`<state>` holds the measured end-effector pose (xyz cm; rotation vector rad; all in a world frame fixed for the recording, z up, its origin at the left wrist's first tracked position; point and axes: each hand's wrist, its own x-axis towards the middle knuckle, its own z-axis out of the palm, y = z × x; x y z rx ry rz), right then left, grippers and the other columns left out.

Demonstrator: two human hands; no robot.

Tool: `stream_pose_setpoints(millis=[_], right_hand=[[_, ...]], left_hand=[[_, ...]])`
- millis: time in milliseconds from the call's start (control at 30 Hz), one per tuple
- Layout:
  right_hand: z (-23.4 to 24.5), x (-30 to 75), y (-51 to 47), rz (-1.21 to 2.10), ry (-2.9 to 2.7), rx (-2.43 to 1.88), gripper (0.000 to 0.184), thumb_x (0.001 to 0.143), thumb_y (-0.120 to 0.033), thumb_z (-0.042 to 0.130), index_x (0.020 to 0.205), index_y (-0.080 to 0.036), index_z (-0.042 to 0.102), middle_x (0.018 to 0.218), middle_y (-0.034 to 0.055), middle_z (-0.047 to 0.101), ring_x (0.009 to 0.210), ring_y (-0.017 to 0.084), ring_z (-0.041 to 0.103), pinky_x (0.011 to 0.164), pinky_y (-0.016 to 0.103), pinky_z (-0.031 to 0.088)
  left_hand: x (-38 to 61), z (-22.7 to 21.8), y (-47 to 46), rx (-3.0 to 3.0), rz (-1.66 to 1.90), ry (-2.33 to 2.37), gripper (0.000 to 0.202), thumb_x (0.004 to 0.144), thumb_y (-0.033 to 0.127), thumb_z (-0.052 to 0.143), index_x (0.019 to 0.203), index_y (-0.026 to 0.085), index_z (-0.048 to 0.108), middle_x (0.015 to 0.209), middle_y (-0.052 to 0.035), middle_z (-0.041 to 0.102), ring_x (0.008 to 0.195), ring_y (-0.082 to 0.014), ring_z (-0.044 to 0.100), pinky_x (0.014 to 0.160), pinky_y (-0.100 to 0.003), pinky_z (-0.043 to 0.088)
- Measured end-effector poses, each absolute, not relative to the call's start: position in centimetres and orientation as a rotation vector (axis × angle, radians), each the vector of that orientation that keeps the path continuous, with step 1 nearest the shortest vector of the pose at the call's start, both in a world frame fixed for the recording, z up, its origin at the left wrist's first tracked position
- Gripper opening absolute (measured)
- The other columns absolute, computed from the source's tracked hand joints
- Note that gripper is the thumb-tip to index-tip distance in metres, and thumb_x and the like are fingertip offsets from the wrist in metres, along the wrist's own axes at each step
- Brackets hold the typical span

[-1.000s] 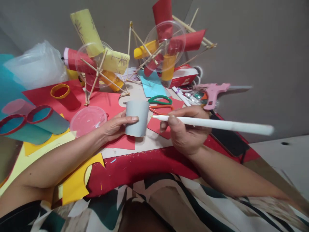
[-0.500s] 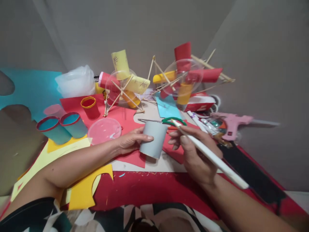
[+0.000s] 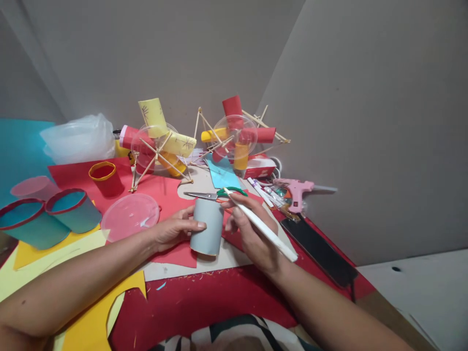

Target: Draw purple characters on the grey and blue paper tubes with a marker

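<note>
My left hand [image 3: 176, 230] grips the grey cylinder [image 3: 207, 225]: the thumb presses flat on the near face, and the fingers go behind its left side, where their tips are hidden. The cylinder stands nearly upright in this grip, in front of my body and over the red sheets and pale board [image 3: 234, 260]. Whether its lower edge touches the surface below, I cannot tell.

My right hand [image 3: 252, 240] pinches the white pen-like tool [image 3: 268, 232] between thumb and index finger, with the other fingers curled below. The tool slants: its tip points up and away to the left, near the cylinder's upper right edge, and its thick end lies back above the wrist. The index fingertip is just beside the cylinder; contact cannot be confirmed.

Directly behind the cylinder are the scissors [image 3: 204, 196], blades pointing left, with a green handle loop on the right. The clear pink lid [image 3: 127, 214] lies to the left, beyond my left forearm. Farther left stand two teal cups with red rims [image 3: 75, 214]. To the right of my right hand are the black phone [image 3: 321, 251] and, behind it, the pink glue gun [image 3: 298, 191].
</note>
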<state>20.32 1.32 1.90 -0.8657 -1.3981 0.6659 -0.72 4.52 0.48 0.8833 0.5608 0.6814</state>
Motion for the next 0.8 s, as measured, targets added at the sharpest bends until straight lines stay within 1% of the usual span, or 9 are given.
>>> stream_pose_setpoints(millis=[100, 200, 333, 400, 467, 567, 633, 733, 800], right_hand=[[1.69, 20.51, 1.51, 0.635, -1.440, -0.931, 0.028, 0.104, -0.045, 0.070, 0.125, -0.028, 0.076, 0.102, 0.0047, 0.086, 0.057, 0.012, 0.067, 0.050, 0.027, 0.058], [1.64, 20.67, 1.56, 0.601, -1.481, -0.989, 0.029, 0.105, -0.046, 0.067, 0.125, -0.027, 0.076, 0.104, 0.0053, 0.086, 0.062, 0.013, 0.068, 0.052, 0.027, 0.055], [1.96, 20.69, 1.49, 0.608, -1.453, -1.021, 0.032, 0.105, -0.049, 0.066, 0.127, -0.028, 0.074, 0.107, 0.0046, 0.086, 0.053, 0.009, 0.061, 0.052, 0.028, 0.056], [2.02, 20.69, 1.60, 0.629, -1.441, -1.021, 0.033, 0.105, -0.051, 0.065, 0.127, -0.028, 0.074, 0.107, 0.0045, 0.086, 0.051, 0.009, 0.061, 0.051, 0.029, 0.056], [1.87, 20.74, 1.83, 0.638, -1.458, -1.020, 0.034, 0.105, -0.052, 0.064, 0.127, -0.028, 0.073, 0.108, 0.0050, 0.086, 0.055, 0.011, 0.064, 0.053, 0.030, 0.057], [1.48, 20.89, 2.14, 0.639, -1.513, -1.052, 0.034, 0.105, -0.052, 0.064, 0.128, -0.029, 0.074, 0.107, 0.0051, 0.085, 0.067, 0.015, 0.070, 0.061, 0.033, 0.060], [1.32, 20.99, 2.20, 0.643, -1.545, -1.085, 0.034, 0.105, -0.053, 0.063, 0.127, -0.030, 0.075, 0.103, 0.0044, 0.084, 0.067, 0.016, 0.070, 0.062, 0.034, 0.060], [1.42, 21.08, 2.10, 0.637, -1.579, -1.126, 0.034, 0.105, -0.052, 0.062, 0.127, -0.029, 0.075, 0.087, 0.0016, 0.080, 0.057, 0.015, 0.064, 0.057, 0.033, 0.057], [1.59, 21.13, 2.02, 0.597, -1.596, -1.143, 0.032, 0.105, -0.049, 0.063, 0.125, -0.028, 0.076, 0.083, 0.0012, 0.079, 0.063, 0.018, 0.069, 0.061, 0.034, 0.061]], left_hand=[[-0.68, 0.46, 4.59, 0.889, 0.675, 0.569, 0.077, 0.072, 0.034, 0.100, 0.143, 0.020, 0.072, 0.129, -0.0146, 0.080, 0.107, -0.0266, 0.076, 0.095, -0.037, 0.058], [-0.64, 0.61, 4.59, 0.897, 0.671, 0.576, 0.079, 0.072, 0.035, 0.101, 0.143, 0.019, 0.071, 0.132, -0.0156, 0.079, 0.106, -0.0256, 0.075, 0.093, -0.036, 0.058], [-0.65, 0.93, 4.48, 0.911, 0.644, 0.584, 0.086, 0.071, 0.039, 0.101, 0.147, 0.017, 0.067, 0.137, -0.0172, 0.077, 0.107, -0.0257, 0.075, 0.095, -0.036, 0.057], [-0.62, 1.03, 4.42, 0.929, 0.634, 0.583, 0.088, 0.071, 0.040, 0.101, 0.149, 0.017, 0.065, 0.139, -0.0180, 0.076, 0.109, -0.0261, 0.075, 0.095, -0.036, 0.057], [-0.56, 1.05, 4.40, 0.942, 0.631, 0.580, 0.090, 0.072, 0.041, 0.101, 0.150, 0.017, 0.063, 0.142, -0.0187, 0.074, 0.113, -0.0280, 0.075, 0.096, -0.037, 0.057], [-0.49, 0.90, 4.39, 0.954, 0.629, 0.580, 0.092, 0.072, 0.042, 0.102, 0.151, 0.017, 0.062, 0.146, -0.0195, 0.073, 0.121, -0.0310, 0.073, 0.099, -0.039, 0.056], [-0.46, 0.76, 4.38, 0.958, 0.627, 0.580, 0.091, 0.072, 0.041, 0.102, 0.151, 0.017, 0.062, 0.147, -0.0200, 0.072, 0.125, -0.0328, 0.072, 0.101, -0.040, 0.056], [-0.42, 0.59, 4.33, 0.955, 0.629, 0.577, 0.092, 0.075, 0.040, 0.100, 0.154, 0.018, 0.059, 0.146, -0.0203, 0.072, 0.126, -0.0343, 0.073, 0.102, -0.042, 0.056], [-0.36, 0.50, 4.28, 0.947, 0.629, 0.581, 0.095, 0.075, 0.039, 0.100, 0.157, 0.018, 0.056, 0.143, -0.0202, 0.074, 0.124, -0.0339, 0.074, 0.103, -0.043, 0.056]])
